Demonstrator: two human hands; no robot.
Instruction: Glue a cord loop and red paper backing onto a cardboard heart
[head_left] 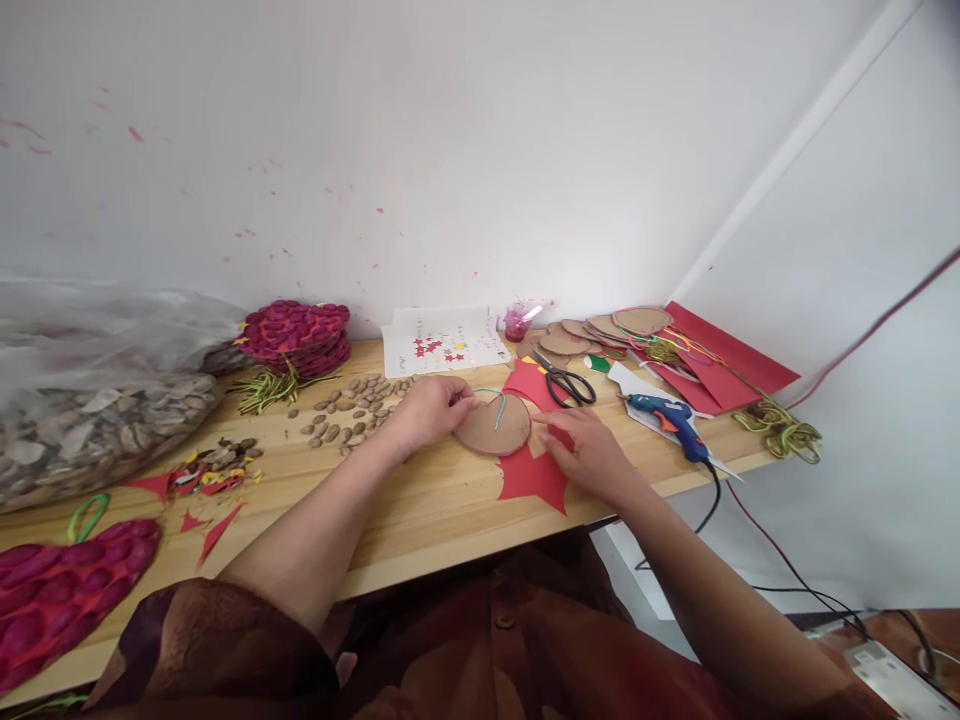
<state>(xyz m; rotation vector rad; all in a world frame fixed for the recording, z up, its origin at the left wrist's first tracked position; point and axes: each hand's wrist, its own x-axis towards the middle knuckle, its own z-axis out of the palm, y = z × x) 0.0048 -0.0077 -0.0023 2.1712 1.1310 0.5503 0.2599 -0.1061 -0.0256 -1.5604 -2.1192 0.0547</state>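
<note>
A round cardboard disc (495,428) lies on a red paper star (534,478) on the wooden table (420,520). A teal cord (498,400) loops over the disc's top edge. My left hand (429,410) rests at the disc's left edge, fingers curled and pinching the cord's end. On the red star just right of the disc lies my right hand (589,450), its fingers closed and pressed against the paper and the disc's edge.
Black scissors (564,382) and a blue glue gun (675,420) with its cable lie to the right. Cardboard discs (600,330), red paper (720,365) and cords sit behind them. Seeds (349,410), a magenta stack (296,335), a plastic bag (90,400) and scraps are on the left.
</note>
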